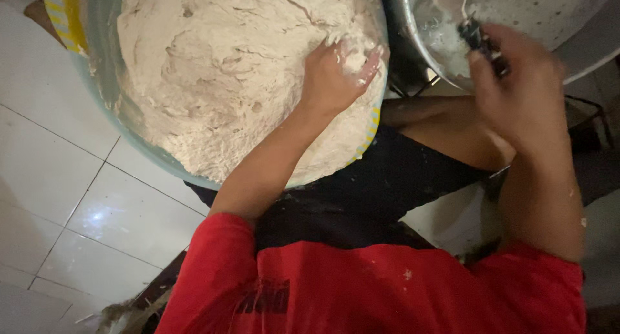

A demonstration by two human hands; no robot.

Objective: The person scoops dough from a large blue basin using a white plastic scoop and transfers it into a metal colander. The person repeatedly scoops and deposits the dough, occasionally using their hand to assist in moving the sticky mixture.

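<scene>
Left hand (336, 76) presses dough (226, 69) in a basin (103, 82); right hand (523, 95) grips what looks like a ladle (475, 30).

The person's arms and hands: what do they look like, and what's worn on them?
Short red sleeves end above the elbows, leaving both forearms bare. No gloves, rings or watch show. The left hand is dusted with pale flour; the right hand looks blurred.
</scene>
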